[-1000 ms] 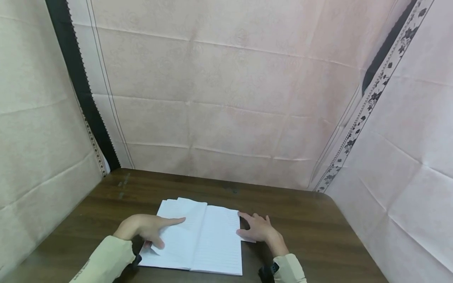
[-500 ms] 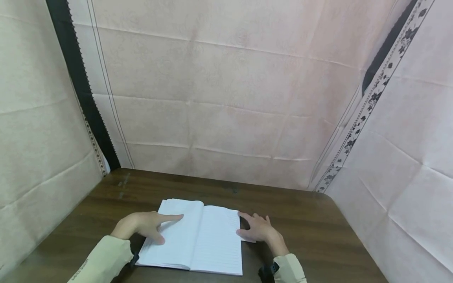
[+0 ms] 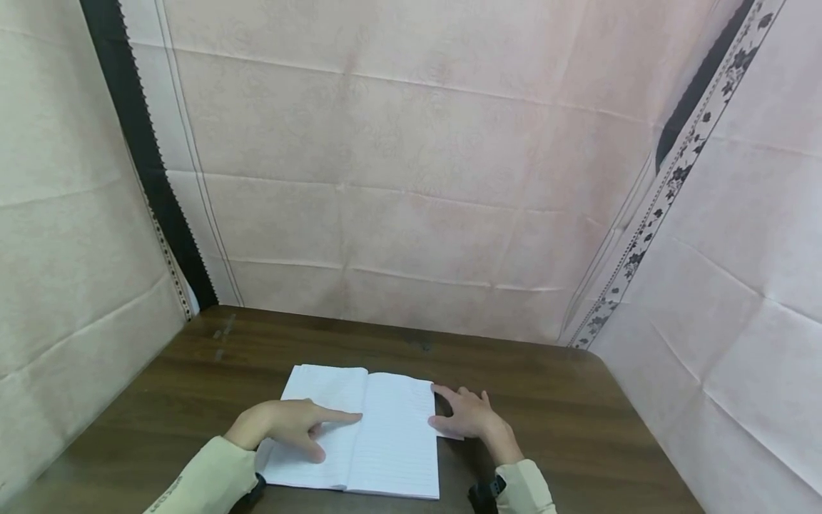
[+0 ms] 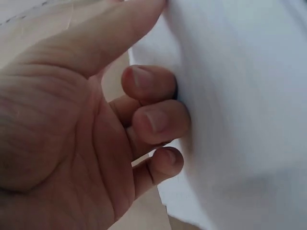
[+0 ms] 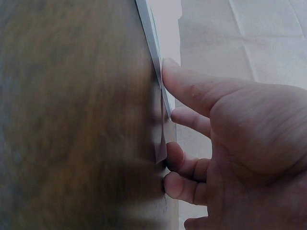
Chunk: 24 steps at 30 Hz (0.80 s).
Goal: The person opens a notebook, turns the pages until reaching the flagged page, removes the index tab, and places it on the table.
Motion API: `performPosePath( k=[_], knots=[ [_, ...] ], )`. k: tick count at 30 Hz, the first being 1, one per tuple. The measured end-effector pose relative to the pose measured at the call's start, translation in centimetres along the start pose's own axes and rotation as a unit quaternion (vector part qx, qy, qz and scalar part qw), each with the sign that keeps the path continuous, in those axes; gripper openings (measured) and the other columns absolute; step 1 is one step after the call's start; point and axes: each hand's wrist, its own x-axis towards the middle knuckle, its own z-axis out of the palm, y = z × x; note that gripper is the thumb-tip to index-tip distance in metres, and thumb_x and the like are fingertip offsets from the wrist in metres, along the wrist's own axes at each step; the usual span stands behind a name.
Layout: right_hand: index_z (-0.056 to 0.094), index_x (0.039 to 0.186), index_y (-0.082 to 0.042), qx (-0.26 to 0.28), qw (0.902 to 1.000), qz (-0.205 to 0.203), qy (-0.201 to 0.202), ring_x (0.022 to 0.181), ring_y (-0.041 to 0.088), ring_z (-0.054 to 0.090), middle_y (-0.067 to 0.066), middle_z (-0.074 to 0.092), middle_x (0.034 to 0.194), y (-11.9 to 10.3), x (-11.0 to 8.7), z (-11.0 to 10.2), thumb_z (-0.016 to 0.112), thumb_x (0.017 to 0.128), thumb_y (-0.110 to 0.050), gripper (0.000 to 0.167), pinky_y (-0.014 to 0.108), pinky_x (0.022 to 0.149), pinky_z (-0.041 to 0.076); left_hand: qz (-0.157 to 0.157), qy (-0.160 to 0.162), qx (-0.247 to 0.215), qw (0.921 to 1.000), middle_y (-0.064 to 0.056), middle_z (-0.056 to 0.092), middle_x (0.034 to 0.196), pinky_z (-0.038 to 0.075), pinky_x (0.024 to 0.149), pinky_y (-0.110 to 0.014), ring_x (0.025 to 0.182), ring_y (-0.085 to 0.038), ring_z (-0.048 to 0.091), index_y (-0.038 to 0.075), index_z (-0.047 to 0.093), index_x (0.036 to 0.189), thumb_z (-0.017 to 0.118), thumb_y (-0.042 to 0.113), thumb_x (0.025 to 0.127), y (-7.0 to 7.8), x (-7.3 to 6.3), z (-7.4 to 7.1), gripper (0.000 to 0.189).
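Note:
An open notebook [image 3: 394,435] with white lined pages lies on the brown table. My left hand [image 3: 289,426] rests on its left page, index finger reaching to the centre fold and thumb lower on the page. The left wrist view shows bent fingertips [image 4: 160,120] against the white paper [image 4: 240,115]. At the notebook's right edge is my right hand [image 3: 472,415], its index fingertip near the top corner and its thumb lower down. In the right wrist view, the thumb [image 5: 184,86] touches the page edge [image 5: 152,43], with other fingertips close to the table.
A thin white flap [image 3: 452,436] sticks out beyond the notebook's right edge, under the right hand. The wooden table [image 3: 546,400] is enclosed by pale cloth hangings [image 3: 411,178] at the back and both sides.
A raised leaf on the left side has come down flat. My left hand has slid right and slightly nearer, its index finger now at the fold. My right hand has stayed put.

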Motion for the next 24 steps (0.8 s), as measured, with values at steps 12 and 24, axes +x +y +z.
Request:
performPosePath(
  k=[12, 24],
  knots=[
    [0.047, 0.15, -0.019, -0.005, 1.0, 0.006, 0.003, 0.133, 0.045, 0.044, 0.024, 0.053, 0.139, -0.2, 0.0, 0.0, 0.07, 0.091, -0.044, 0.068, 0.075, 0.107, 0.011, 0.138, -0.004, 0.036, 0.9897, 0.014, 0.029, 0.06, 0.029, 0.053, -0.017, 0.053, 0.0, 0.025, 0.024, 0.055, 0.146, 0.077, 0.032, 0.087, 2.1, 0.9, 1.1, 0.063],
    [0.047, 0.15, -0.019, -0.008, 0.9999, 0.006, 0.005, 0.133, 0.046, 0.043, 0.024, 0.053, 0.14, -0.1, 0.1, 0.0, 0.069, 0.091, -0.045, 0.068, 0.075, 0.107, 0.012, 0.167, 0.064, 0.193, 0.9646, 0.015, 0.052, 0.086, 0.043, 0.071, -0.019, 0.075, 0.002, 0.045, 0.032, 0.055, 0.143, 0.079, 0.058, 0.077, 4.6, 2.5, 3.3, 0.075]
  ],
)
